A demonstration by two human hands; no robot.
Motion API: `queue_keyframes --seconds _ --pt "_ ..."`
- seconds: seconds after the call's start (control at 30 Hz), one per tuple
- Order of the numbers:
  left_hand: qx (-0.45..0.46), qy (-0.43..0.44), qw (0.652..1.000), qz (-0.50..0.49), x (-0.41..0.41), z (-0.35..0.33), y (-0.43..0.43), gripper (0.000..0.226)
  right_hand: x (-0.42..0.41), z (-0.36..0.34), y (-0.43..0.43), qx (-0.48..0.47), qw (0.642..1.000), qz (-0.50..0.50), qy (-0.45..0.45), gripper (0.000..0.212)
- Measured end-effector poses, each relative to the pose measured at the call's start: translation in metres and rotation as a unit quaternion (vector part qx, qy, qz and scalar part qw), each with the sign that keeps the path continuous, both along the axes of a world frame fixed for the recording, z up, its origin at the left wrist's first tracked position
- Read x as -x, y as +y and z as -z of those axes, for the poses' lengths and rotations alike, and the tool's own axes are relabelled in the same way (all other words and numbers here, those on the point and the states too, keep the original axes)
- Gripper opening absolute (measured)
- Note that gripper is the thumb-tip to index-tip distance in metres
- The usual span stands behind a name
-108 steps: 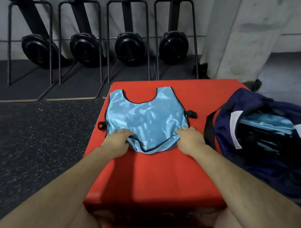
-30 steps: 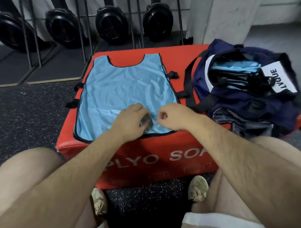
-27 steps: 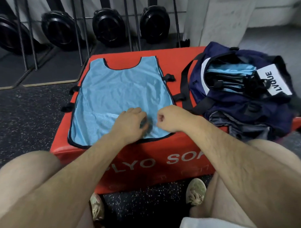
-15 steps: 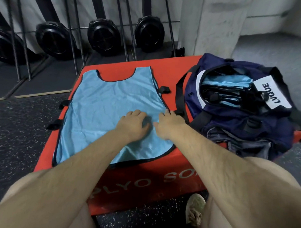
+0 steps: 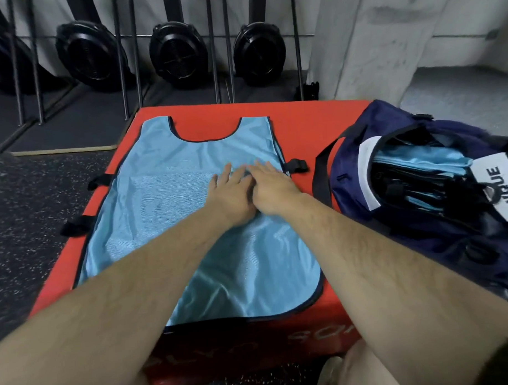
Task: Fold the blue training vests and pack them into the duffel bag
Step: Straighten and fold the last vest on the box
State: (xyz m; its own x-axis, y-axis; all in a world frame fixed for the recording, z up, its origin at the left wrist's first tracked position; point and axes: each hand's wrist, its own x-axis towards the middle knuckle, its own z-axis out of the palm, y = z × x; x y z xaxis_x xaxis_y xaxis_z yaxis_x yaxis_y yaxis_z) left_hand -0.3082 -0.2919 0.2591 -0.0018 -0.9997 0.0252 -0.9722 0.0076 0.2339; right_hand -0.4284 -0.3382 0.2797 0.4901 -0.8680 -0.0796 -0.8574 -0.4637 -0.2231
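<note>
Nearest, a pale shoe shows on the speckled dark floor below the red padded table, whose front face carries white lettering partly cut off by the forearms. On the table top a light blue training vest lies spread flat and unfolded. Its rounded hem is at the near edge and its scooped neck is at the far side. Black strap clips stick out from its left and right edges.

Both forearms reach across the vest. The left grip and right grip lie palm down on the cloth toward its right side, side by side and touching. Their fingers are straight and laid flat, pressing the fabric and pinching nothing.

Right of the vest, a navy duffel bag sits open on the table with its strap touching the red surface. Inside are folded blue vests with black trim, and a white label reads LVQUE.

Beyond the table, a row of black round-housed machines, possibly rowers stored upright, stands against the wall beside a pale concrete column.
</note>
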Motion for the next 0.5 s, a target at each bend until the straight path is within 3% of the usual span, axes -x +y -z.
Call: queue_keyframes --seconds 0.23,0.33,0.4,0.5 --pt "-0.025 0.005 0.999 -0.024 -0.012 0.011 -0.005 0.065 0.024 0.018 -0.032 -0.028 0.992 0.114 0.044 0.058" --pt "-0.007 0.033 0.998 -0.047 -0.022 0.009 -0.005 0.059 0.016 0.011 -0.031 0.012 0.985 0.133 0.111 0.062" --pt "0.025 0.049 0.995 -0.082 -0.037 0.008 -0.006 0.054 -0.003 0.004 -0.021 0.072 0.984 0.096 0.130 0.068" --pt "0.033 0.031 0.994 -0.095 -0.061 0.011 -0.003 0.053 -0.046 0.007 0.003 0.077 0.996 -0.007 0.047 0.065"
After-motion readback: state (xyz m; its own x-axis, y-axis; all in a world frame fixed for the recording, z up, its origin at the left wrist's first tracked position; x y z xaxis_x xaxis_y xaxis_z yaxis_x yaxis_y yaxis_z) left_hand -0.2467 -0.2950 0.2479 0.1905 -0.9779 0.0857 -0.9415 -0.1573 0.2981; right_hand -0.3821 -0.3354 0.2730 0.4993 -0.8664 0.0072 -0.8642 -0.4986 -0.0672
